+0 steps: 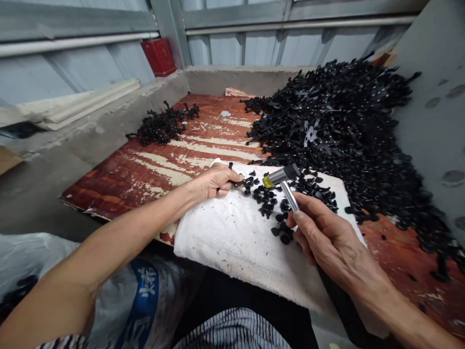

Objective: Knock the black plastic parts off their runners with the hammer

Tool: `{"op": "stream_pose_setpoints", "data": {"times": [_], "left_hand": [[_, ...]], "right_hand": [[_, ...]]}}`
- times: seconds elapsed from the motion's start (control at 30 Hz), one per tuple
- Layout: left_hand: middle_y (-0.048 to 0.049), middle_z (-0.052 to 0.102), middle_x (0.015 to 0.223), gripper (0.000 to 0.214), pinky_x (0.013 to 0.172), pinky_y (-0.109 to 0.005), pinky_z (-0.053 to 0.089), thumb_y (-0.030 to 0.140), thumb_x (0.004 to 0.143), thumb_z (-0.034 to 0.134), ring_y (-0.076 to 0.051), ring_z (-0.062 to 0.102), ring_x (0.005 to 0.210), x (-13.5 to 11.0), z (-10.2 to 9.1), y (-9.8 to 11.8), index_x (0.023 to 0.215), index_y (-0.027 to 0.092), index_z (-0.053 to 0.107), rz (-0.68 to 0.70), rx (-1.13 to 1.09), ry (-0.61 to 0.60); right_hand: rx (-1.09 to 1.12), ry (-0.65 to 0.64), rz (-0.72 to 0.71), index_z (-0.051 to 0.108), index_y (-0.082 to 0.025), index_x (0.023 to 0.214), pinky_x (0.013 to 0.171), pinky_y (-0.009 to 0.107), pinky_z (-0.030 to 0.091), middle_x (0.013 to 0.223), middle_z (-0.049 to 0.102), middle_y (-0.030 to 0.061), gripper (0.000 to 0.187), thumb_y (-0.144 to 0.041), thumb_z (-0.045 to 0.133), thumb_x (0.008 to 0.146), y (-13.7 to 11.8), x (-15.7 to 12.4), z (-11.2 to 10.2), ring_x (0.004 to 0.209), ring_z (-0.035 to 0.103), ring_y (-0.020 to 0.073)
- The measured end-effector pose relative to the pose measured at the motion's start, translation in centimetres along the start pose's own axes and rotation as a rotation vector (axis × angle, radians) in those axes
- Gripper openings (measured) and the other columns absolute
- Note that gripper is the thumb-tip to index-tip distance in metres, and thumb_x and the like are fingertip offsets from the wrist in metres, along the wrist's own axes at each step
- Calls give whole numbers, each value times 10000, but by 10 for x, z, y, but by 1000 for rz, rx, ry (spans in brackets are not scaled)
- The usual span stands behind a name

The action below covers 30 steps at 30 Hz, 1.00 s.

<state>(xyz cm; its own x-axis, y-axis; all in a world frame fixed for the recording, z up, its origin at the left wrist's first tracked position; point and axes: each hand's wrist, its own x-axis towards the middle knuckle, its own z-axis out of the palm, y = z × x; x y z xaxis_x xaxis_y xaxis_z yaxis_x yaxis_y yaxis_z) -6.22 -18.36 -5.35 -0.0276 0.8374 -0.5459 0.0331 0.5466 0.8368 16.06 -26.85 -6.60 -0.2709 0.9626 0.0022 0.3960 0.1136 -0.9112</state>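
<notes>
My left hand is closed around a thin black plastic part, whose ends stick out past the fingers above the white cloth. In my right hand is a hammer with a metal neck, a yellow face and a dark far end; its black handle runs back below the wrist. The hammer head hangs over small black mushroom-shaped plastic pieces scattered on the cloth, a little right of my left hand. The fingers hide the middle of the part in my left hand.
A large heap of black plastic parts covers the right of the worn red board. A smaller pile lies at the back left. A red box stands on the concrete ledge, and a plastic bag sits at lower left.
</notes>
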Motion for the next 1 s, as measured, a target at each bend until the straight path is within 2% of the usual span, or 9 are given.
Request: {"op": "stream_pose_setpoints", "data": {"times": [0.2, 0.47, 0.57, 0.63, 0.7, 0.8, 0.9, 1.0], "left_hand": [[-36, 622, 506, 278, 308, -158, 137, 5, 809, 575, 19, 247, 275, 2, 0, 0, 562, 111, 500, -4, 1, -28], [-43, 623, 519, 253, 333, -183, 140, 19, 785, 599, 10, 249, 292, 2, 1, 0, 582, 129, 497, 14, 61, 7], [-31, 602, 498, 263, 347, -198, 126, 30, 773, 610, 3, 249, 296, 0, 3, 2, 585, 149, 471, 43, 105, 29], [2, 541, 441, 269, 358, -210, 111, 39, 762, 622, -8, 249, 298, -2, 5, 4, 592, 165, 456, 76, 155, 54], [28, 485, 406, 268, 371, -218, 105, 49, 750, 636, -14, 246, 303, -3, 6, 6, 603, 175, 451, 99, 202, 85], [0, 542, 447, 261, 386, -226, 102, 61, 750, 639, -10, 229, 316, -2, 6, 7, 614, 177, 449, 67, 215, 95], [-32, 588, 477, 246, 389, -225, 101, 63, 754, 622, -14, 227, 323, 0, 4, 6, 614, 173, 453, 11, 179, 76], [-42, 599, 480, 238, 385, -220, 100, 53, 757, 598, -11, 211, 317, -1, 5, 5, 606, 168, 455, -5, 158, 71]], "right_hand": [[-4, 25, -6, 510, -202, 1263, 310, 203, 315, 780, 561, -1, 381, -396, 435, 943, -3, 0, -1, 410, 392, 68], [-37, 38, -26, 518, -192, 1265, 341, 217, 323, 766, 580, 8, 385, -374, 430, 938, -2, -1, 1, 427, 409, 85], [-154, 47, -95, 544, -178, 1243, 435, 248, 421, 698, 566, 3, 371, -341, 419, 934, -7, 5, 0, 485, 475, 121], [-277, 55, -202, 560, -179, 1241, 548, 292, 496, 719, 603, 25, 369, -292, 418, 919, -9, 12, -2, 564, 547, 154], [-382, 72, -314, 554, -189, 1271, 698, 360, 538, 901, 678, 85, 399, -250, 423, 900, -10, 21, -3, 736, 633, 206], [-447, 73, -387, 505, -197, 1357, 873, 437, 518, 1170, 661, 127, 469, -220, 409, 899, -11, 32, -3, 1009, 643, 267], [-448, 75, -417, 466, -199, 1410, 918, 450, 502, 1185, 655, 133, 511, -208, 378, 907, -12, 38, -1, 1066, 627, 272], [-406, 65, -381, 508, -204, 1383, 843, 443, 533, 1058, 681, 123, 530, -199, 434, 858, -11, 41, 3, 980, 641, 278]]}}
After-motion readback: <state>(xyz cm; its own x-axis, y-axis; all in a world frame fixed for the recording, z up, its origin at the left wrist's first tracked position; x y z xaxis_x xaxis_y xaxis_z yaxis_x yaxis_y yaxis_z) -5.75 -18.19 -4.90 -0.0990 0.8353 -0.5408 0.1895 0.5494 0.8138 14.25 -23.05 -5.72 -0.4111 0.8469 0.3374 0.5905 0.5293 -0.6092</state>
